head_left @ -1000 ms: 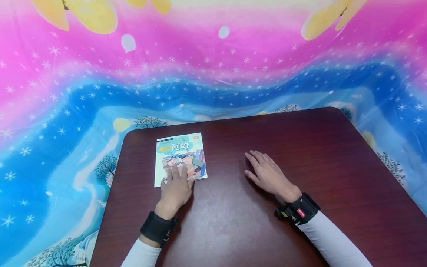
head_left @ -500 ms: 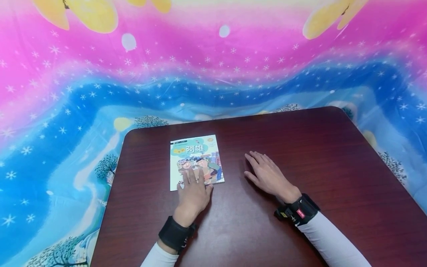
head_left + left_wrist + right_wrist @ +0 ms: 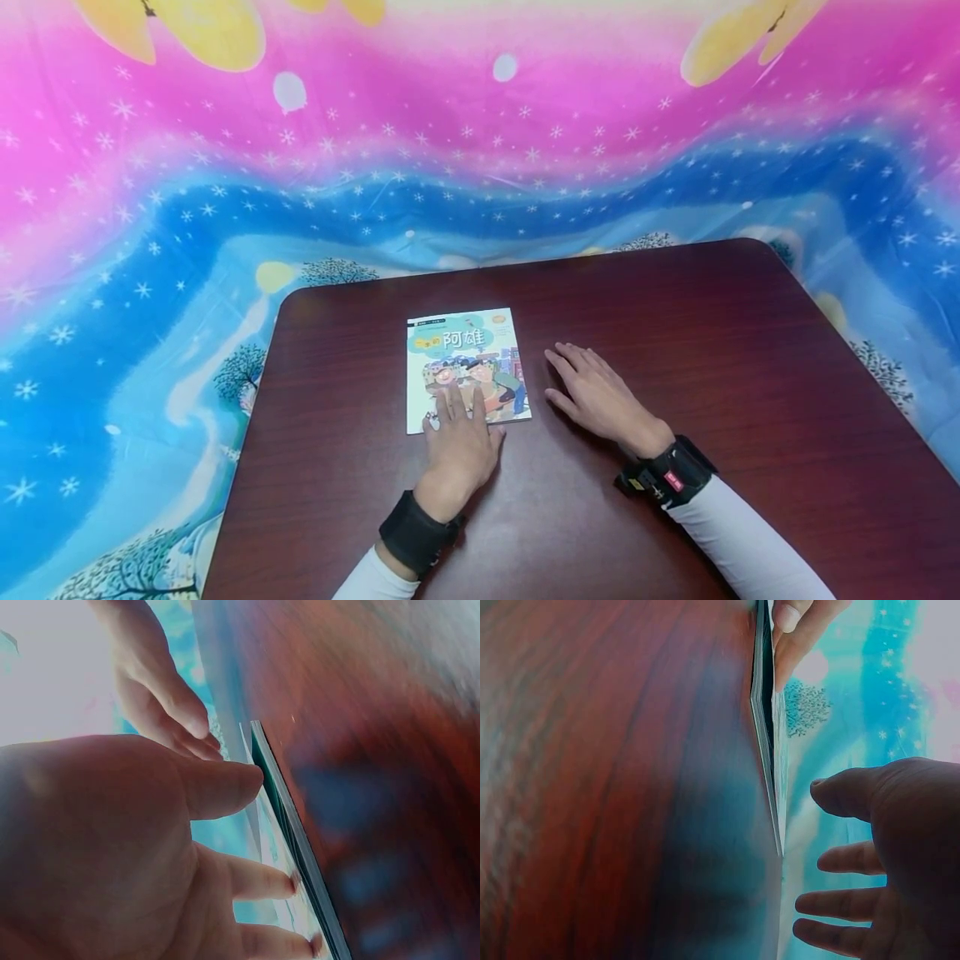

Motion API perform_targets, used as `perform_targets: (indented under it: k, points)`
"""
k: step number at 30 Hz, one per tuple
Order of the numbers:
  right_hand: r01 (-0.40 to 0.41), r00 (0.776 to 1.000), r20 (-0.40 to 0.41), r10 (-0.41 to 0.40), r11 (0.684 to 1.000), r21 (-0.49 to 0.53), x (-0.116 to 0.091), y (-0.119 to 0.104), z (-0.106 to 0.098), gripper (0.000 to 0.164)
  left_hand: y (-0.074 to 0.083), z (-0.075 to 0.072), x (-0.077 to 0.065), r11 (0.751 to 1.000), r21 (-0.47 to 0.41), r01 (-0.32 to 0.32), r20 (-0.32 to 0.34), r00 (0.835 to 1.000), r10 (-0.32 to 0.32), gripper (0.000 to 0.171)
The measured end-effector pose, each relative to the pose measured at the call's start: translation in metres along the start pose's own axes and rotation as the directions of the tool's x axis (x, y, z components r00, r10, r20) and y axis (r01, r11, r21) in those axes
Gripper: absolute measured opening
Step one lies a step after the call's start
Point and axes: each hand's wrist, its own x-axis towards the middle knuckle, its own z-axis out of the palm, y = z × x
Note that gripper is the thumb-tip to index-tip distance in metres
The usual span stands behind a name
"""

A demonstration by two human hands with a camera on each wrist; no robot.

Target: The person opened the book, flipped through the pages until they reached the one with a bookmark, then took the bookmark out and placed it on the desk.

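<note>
A thin picture book [image 3: 465, 358] with a cartoon cover and large white characters lies face up on the dark wooden table. On its lower part rests my left hand [image 3: 459, 446], fingers spread and pressing the cover. In the left wrist view the fingertips of that hand [image 3: 150, 847] meet the cover, and the book's page edges [image 3: 300, 847] show slightly parted. My right hand [image 3: 596, 393] lies to the right of the book, a short gap from its edge, fingers extended and holding nothing. The right wrist view shows that hand [image 3: 900, 847] beside the near end of the book [image 3: 769, 742].
The reddish-brown table [image 3: 675, 317] has rounded far corners. Behind and beside it hangs a pink and blue cloth [image 3: 450, 150] printed with snowflakes and trees. Black straps with cameras [image 3: 667, 471] circle both wrists.
My left hand has slid the book rightward and slightly nearer across the table, toward my right hand. The right hand has barely moved.
</note>
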Motion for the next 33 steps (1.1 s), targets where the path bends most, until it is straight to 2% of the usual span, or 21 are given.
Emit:
perform_targets:
  k: [6, 11, 15, 20, 28, 33]
  points:
    - [0.022, 1.0, 0.023, -0.022, 1.0, 0.004, 0.002, -0.004, 0.002, 0.064, 0.006, -0.001, -0.003, 1.0, 0.005, -0.014, 0.017, 1.0, 0.014, 0.075]
    - [0.04, 0.998, 0.056, -0.041, 0.999, 0.019, 0.004, -0.008, 0.003, 0.065, 0.004, -0.002, -0.003, 1.0, -0.009, -0.024, 0.01, 1.0, 0.024, 0.073]
    - [0.081, 0.995, 0.061, -0.083, 0.996, 0.028, 0.006, -0.01, 0.003, 0.066, -0.003, -0.003, 0.0, 0.996, -0.02, -0.082, -0.029, 0.996, 0.081, 0.072]
    - [0.138, 0.988, 0.065, -0.143, 0.988, 0.066, 0.01, -0.01, 0.005, 0.069, -0.015, -0.006, 0.009, 0.984, -0.011, -0.176, -0.072, 0.982, 0.175, 0.074]
    - [0.231, 0.961, 0.118, -0.251, 0.96, 0.157, 0.016, -0.01, 0.008, 0.076, -0.027, -0.005, 0.019, 0.972, -0.019, -0.235, -0.016, 0.972, 0.235, 0.083]
    - [0.262, 0.946, 0.152, -0.285, 0.952, 0.156, 0.018, -0.011, 0.008, 0.077, -0.027, -0.006, 0.022, 0.967, -0.025, -0.255, -0.001, 0.967, 0.255, 0.083]
